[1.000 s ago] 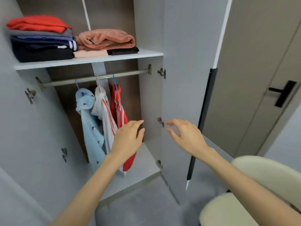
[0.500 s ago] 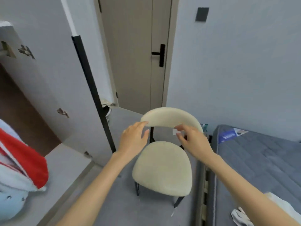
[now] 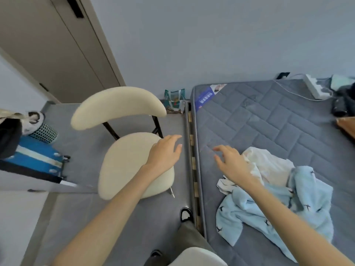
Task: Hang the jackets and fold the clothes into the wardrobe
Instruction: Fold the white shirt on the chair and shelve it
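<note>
A crumpled light blue garment [image 3: 299,204] with small dark bird prints lies on the grey mattress [image 3: 269,120]. A white garment [image 3: 269,166] lies bunched beside and partly under it. My right hand [image 3: 230,164] hovers with spread, relaxed fingers just left of the white garment, holding nothing. My left hand [image 3: 165,152] is stretched out over the edge of the cream chair seat [image 3: 126,162], fingers relaxed and empty. The wardrobe is out of view.
The cream chair's backrest [image 3: 117,106] stands left of the bed. A blue suitcase [image 3: 36,156] and a dotted bin [image 3: 44,133] sit at far left. A power strip [image 3: 315,87] and dark items [image 3: 343,102] lie at the mattress's far right. A door [image 3: 50,45] is upper left.
The view has swung right from the open wardrobe, past the chair, to the bed. Both empty hands moved along with it and now reach toward the clothes on the mattress.
</note>
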The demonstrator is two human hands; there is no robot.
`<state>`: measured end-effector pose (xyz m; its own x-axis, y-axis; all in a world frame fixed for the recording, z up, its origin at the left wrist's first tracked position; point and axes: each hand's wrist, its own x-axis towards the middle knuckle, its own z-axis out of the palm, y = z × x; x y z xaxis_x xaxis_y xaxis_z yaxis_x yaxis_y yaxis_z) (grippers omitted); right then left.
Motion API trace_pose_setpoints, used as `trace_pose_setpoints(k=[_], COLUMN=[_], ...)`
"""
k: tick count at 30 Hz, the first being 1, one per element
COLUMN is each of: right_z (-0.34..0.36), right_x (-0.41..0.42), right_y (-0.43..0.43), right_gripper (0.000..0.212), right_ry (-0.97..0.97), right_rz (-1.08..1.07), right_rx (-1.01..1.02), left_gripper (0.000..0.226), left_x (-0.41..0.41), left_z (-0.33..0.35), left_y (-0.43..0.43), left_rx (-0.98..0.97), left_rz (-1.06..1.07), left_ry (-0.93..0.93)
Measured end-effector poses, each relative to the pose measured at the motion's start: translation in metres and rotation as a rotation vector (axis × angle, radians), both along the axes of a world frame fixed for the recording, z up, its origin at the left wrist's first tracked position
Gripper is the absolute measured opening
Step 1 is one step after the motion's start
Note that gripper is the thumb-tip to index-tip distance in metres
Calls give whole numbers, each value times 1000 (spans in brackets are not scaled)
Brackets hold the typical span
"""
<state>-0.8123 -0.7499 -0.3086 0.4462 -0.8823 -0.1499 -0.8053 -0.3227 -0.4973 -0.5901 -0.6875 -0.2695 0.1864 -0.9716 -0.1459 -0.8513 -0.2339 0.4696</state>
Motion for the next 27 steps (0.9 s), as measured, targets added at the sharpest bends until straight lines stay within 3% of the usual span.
trace_pose_setpoints(k=[6,14,19,21,24,27], right_z=[-94,-202,-249,-261,-272,-259], right_x=[-73,-131,-142,-145,-151,-146], right_y=[-24,-54,-63,-65,-66,-71], right_gripper=[32,54,72,65,36,21], right_ry=[66,184,137,201,344,246], right_rz=[-237,-544,-759,-738,-576,-540], right_rx=[193,462,656,668,632,572], left_gripper=[39,41,41,41,41,41], left_x=[-56,-96,-100,-101,-102,-102], left_z=[-81,-170,-205,-214,-218,-213], left_y=[-59,-89,-95,-96,-96,-98], left_rx=[195,394,452,469,480,473], left_rz=[-148,-220,-221,-218,-216,-210], left_ry=[103,167,175,178,189,219])
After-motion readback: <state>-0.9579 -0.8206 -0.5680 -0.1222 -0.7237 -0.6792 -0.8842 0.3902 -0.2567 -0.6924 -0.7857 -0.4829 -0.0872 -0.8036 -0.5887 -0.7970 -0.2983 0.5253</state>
